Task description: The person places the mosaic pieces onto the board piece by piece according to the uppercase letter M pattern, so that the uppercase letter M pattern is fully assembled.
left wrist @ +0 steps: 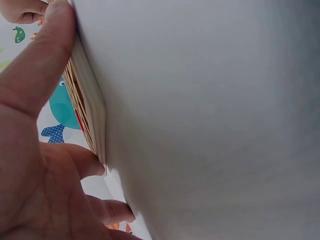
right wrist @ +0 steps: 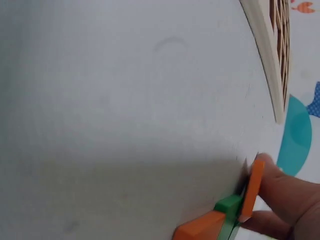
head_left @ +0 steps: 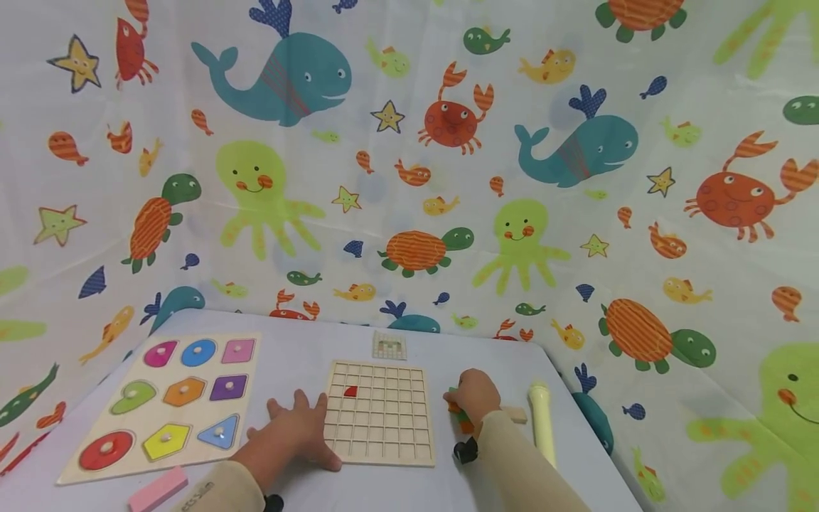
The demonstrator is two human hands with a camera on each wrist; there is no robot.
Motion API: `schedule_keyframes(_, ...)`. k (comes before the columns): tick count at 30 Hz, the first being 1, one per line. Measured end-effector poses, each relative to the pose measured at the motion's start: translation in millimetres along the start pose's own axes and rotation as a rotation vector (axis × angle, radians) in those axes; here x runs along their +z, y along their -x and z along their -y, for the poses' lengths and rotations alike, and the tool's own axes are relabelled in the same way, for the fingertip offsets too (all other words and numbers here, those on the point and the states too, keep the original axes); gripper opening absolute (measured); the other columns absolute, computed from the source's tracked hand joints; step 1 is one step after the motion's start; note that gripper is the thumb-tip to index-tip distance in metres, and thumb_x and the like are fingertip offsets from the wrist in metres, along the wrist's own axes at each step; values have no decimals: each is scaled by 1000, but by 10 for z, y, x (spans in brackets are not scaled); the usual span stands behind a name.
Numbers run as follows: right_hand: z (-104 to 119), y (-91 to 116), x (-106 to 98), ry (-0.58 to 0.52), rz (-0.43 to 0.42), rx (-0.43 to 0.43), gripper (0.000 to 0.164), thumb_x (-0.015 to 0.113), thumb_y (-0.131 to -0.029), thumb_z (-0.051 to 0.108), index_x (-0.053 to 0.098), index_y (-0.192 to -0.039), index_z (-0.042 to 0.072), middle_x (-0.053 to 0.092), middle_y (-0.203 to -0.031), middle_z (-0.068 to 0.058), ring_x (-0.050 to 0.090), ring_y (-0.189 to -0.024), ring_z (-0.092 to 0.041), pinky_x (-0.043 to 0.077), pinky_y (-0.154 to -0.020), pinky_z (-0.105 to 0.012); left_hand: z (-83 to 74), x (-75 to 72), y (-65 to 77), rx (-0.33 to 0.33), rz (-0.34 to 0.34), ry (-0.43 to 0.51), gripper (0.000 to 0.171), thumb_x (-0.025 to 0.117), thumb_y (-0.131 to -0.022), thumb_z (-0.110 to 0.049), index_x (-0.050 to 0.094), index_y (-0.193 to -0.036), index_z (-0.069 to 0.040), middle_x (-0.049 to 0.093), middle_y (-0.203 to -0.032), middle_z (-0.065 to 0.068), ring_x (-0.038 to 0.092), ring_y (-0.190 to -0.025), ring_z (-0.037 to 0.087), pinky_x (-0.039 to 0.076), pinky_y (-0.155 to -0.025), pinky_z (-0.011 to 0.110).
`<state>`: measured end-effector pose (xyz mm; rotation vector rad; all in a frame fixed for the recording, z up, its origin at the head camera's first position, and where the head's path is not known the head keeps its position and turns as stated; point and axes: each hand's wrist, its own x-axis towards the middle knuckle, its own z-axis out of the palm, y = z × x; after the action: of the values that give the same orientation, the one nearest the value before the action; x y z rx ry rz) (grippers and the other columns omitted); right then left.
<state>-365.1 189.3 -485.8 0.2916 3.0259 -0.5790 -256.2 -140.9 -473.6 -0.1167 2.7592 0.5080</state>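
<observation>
My left hand (head_left: pixel 294 430) spreads its fingers at the left edge of a wooden grid board (head_left: pixel 384 464); in the left wrist view its thumb and a finger touch the board's side. One red piece with a rounded edge (head_left: pixel 350 391) sits in a cell toward the board's upper left. Right of the board, my right hand (head_left: pixel 478 395) bends over several small orange and green pieces. The right wrist view shows its fingers pinching a thin orange piece (right wrist: pixel 253 190), tilted up beside a green piece (right wrist: pixel 229 204) and another orange piece (right wrist: pixel 199 226).
A knob puzzle board (head_left: pixel 153 427) with colored shapes lies at the left, a pink block (head_left: pixel 158 488) below it. Behind the grid board is a small patterned card (head_left: pixel 389 345). A pale yellow stick (head_left: pixel 542 419) and a wooden block (head_left: pixel 515 414) lie at the right. A sea-animal curtain (head_left: pixel 409 192) surrounds the table.
</observation>
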Motion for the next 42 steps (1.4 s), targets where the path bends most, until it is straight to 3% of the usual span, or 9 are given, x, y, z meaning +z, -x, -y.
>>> schedule_keyframes(8,15,85,16,-77,-11,-32,34,91,-85,36,71,-82,9,64,-82,-5,57,-75,-23,50,-65,-34,7,33,30,4,4,22,132,100,-56,-63,42,-162,-12,21,-166,40,11,-144,80,19,-101,98)
schedule_keyframes(18,469,259,44,-66,-132,-295,39,93,-81,42,66,-69,16,52,-86,-3,48,-73,-20,41,-60,-31,13,-24,29,9,-20,3,132,99,-56,-65,41,-162,-11,21,-165,41,13,-143,81,21,-99,98)
schedule_keyframes(27,819,441,162,-71,-82,-333,40,94,-80,42,66,-68,17,52,-89,-2,50,-76,-19,45,-64,-32,-5,-6,4,4,-11,-7,133,99,-56,-65,41,-162,-11,21,-165,41,12,-143,81,21,-99,98)
schedule_keyframes(42,1269,461,374,27,3,-399,38,94,-78,46,68,-70,19,52,-87,3,48,-74,-14,42,-62,-29,-7,-13,14,9,-17,-11,133,99,-55,-67,42,-162,-12,22,-164,41,12,-142,82,23,-98,98)
